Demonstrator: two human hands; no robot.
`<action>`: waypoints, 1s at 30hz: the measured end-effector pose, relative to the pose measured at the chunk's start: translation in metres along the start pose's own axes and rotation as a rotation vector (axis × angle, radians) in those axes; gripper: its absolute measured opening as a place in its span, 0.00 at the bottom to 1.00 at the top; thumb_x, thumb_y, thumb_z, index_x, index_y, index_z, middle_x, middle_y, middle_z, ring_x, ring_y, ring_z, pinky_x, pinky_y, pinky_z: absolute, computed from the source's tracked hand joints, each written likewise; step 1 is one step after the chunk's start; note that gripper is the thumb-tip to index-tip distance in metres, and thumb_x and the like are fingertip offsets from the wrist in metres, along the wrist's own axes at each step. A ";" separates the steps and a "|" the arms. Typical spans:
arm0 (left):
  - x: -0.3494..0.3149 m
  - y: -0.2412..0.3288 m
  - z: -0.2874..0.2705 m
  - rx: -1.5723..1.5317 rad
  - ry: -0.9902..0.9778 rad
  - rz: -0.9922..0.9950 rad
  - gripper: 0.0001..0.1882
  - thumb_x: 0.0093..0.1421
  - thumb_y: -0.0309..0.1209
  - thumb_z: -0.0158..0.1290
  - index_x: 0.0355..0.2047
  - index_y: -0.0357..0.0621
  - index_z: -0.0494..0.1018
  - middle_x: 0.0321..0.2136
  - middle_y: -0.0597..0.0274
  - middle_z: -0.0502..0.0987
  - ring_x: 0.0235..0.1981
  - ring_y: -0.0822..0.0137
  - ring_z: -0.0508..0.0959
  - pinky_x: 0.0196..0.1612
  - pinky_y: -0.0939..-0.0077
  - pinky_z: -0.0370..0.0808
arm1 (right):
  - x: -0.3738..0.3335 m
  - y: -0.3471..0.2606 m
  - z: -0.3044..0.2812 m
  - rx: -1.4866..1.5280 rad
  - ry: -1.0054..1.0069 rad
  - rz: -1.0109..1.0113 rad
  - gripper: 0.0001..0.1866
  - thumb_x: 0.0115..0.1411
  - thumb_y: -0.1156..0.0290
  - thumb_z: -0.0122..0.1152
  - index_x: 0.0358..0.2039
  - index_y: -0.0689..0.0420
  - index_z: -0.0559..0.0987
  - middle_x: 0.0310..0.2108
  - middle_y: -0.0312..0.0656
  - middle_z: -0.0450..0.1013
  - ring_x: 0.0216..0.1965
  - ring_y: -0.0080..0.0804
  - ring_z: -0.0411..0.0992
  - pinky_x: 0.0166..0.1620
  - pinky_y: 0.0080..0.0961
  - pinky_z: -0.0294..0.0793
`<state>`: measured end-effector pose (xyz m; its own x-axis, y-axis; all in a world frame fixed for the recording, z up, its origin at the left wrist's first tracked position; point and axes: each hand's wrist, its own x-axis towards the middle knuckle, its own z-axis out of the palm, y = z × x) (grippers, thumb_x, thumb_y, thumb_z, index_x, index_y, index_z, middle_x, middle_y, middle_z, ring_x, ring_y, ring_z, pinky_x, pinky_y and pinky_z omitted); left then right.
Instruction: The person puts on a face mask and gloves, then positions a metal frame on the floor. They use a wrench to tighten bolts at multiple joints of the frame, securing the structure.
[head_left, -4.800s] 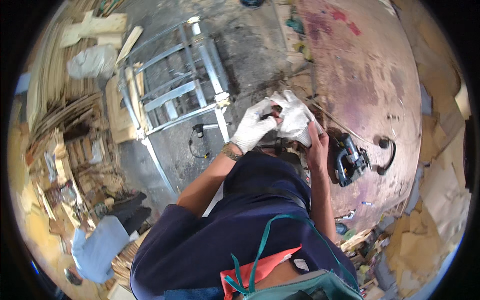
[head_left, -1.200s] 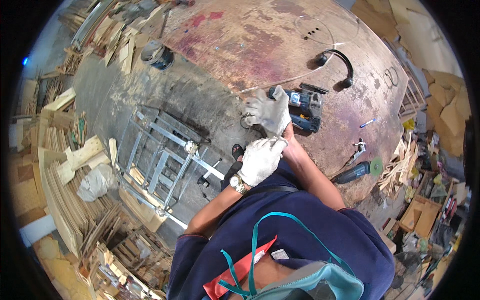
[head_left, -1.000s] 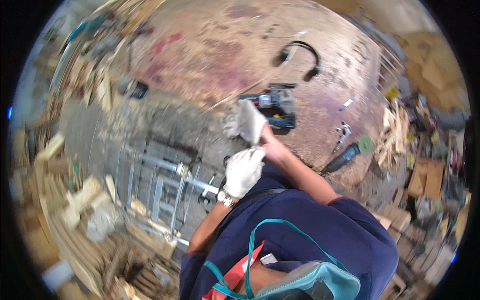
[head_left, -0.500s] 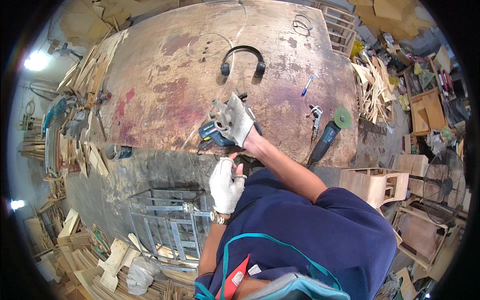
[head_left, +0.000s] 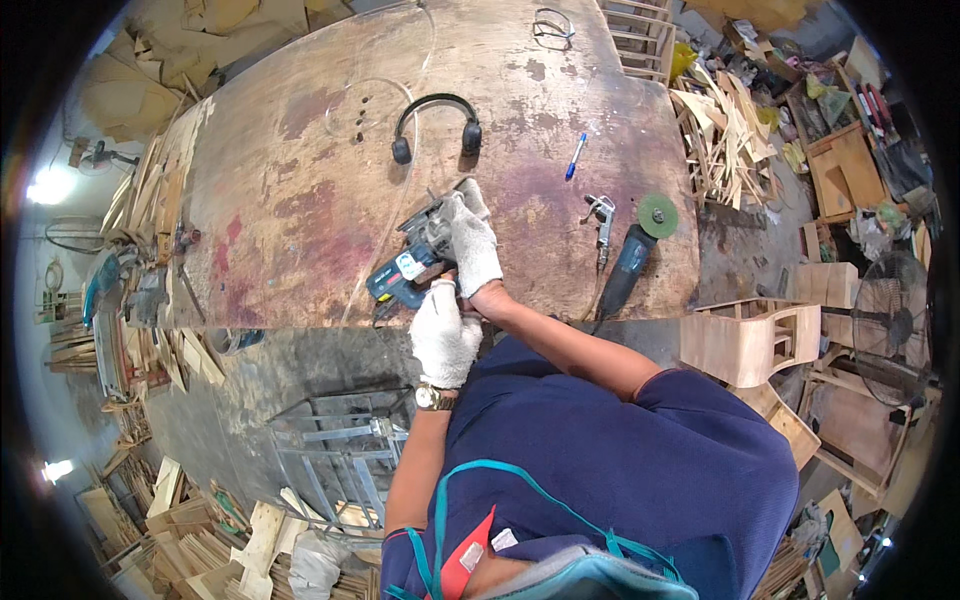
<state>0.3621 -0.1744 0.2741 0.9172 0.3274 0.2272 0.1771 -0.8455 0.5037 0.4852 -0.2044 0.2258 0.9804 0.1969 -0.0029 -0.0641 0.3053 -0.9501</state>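
A blue jigsaw [head_left: 410,265] with a grey metal foot lies on its side near the front edge of the worktable [head_left: 560,270]. My right hand [head_left: 472,240], in a white work glove, is wrapped round its metal front end. Below it, my left hand [head_left: 443,335], also gloved and wearing a wristwatch [head_left: 433,397], reaches to the tool's handle with fingers closed against it. Part of the handle and the left fingertips are hidden between the two hands.
Headphones [head_left: 437,103], a blue pen [head_left: 576,157] and safety glasses [head_left: 553,30] lie farther back. To the right are an air blow gun [head_left: 602,222] and an angle grinder [head_left: 632,262] with a green disc. A metal frame [head_left: 340,445] stands below the table's front edge.
My left hand has come up to the jigsaw's handle. My right hand has turned over, and the jigsaw's body now shows more fully. The whole view has shifted slightly.
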 end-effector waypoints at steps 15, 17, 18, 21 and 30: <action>0.009 0.043 0.024 0.189 -0.420 0.081 0.08 0.62 0.35 0.57 0.34 0.44 0.75 0.20 0.52 0.79 0.24 0.49 0.82 0.29 0.53 0.78 | 0.020 0.015 -0.053 1.143 -0.073 0.665 0.23 0.75 0.40 0.46 0.51 0.47 0.73 0.41 0.35 0.70 0.42 0.34 0.73 0.48 0.38 0.80; 0.016 0.051 0.028 0.194 -0.459 0.098 0.09 0.63 0.36 0.56 0.34 0.44 0.75 0.20 0.51 0.79 0.24 0.49 0.82 0.29 0.53 0.78 | 0.032 0.050 -0.084 1.089 -0.202 0.701 0.27 0.73 0.36 0.44 0.51 0.47 0.73 0.42 0.35 0.70 0.43 0.34 0.73 0.49 0.39 0.79; 0.018 0.053 0.031 0.196 -0.472 0.105 0.09 0.63 0.36 0.56 0.34 0.44 0.75 0.20 0.52 0.79 0.24 0.49 0.82 0.28 0.54 0.78 | 0.032 0.049 -0.088 1.145 -0.195 0.720 0.28 0.73 0.36 0.44 0.53 0.48 0.73 0.43 0.38 0.70 0.47 0.39 0.74 0.51 0.42 0.79; 0.019 0.055 0.039 0.150 -0.493 0.128 0.10 0.64 0.38 0.55 0.32 0.44 0.74 0.19 0.51 0.78 0.23 0.48 0.82 0.29 0.52 0.78 | 0.028 -0.017 -0.077 1.200 -0.089 0.825 0.30 0.73 0.37 0.44 0.57 0.50 0.72 0.45 0.45 0.71 0.53 0.50 0.73 0.53 0.47 0.79; 0.043 0.048 0.067 -0.009 -0.559 0.051 0.12 0.65 0.41 0.54 0.32 0.46 0.74 0.22 0.48 0.78 0.27 0.44 0.81 0.32 0.48 0.77 | 0.074 0.041 -0.109 0.306 0.040 0.758 0.18 0.67 0.53 0.68 0.29 0.52 0.77 0.23 0.32 0.74 0.22 0.22 0.72 0.23 0.25 0.70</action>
<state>0.4342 -0.2289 0.2518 0.9746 0.0112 -0.2235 0.1270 -0.8501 0.5111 0.5752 -0.2789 0.1526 0.6559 0.4202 -0.6271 -0.7546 0.3444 -0.5585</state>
